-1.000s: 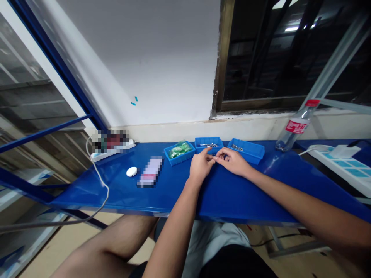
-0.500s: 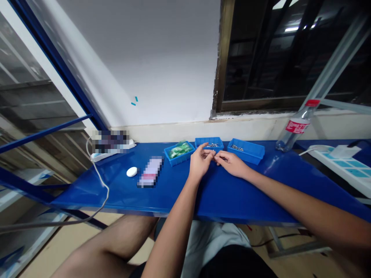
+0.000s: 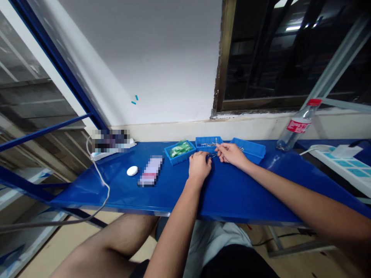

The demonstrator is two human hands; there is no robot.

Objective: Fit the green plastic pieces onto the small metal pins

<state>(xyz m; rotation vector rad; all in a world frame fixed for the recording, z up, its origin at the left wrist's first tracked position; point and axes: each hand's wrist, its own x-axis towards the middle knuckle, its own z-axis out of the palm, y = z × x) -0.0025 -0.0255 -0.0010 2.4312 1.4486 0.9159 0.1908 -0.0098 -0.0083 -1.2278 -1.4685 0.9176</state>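
My left hand (image 3: pixel 199 166) rests on the blue table (image 3: pixel 145 197) with its fingers curled into a loose fist, just in front of the middle blue bin (image 3: pixel 208 144) that holds small metal parts. What the curled fingers hold is hidden. My right hand (image 3: pixel 230 153) hovers beside it, pinching a thin metal pin (image 3: pixel 216 143) that points up by the middle bin's front edge. Another small metal piece (image 3: pixel 212 155) lies on the table between the two hands. The right blue bin (image 3: pixel 251 149) sits just behind my right hand.
A left blue bin (image 3: pixel 179 151) holds green pieces. A blurred flat object (image 3: pixel 150 171) and a white oval thing (image 3: pixel 132 170) lie to the left. A power strip with a cable (image 3: pixel 111 144) sits at the far left, a plastic bottle (image 3: pixel 295 125) and another power strip (image 3: pixel 342 164) at the right.
My left hand has pulled back from the middle bin and closed onto the table. My right hand has lifted toward the bins with a thin metal pin pinched in its fingers.
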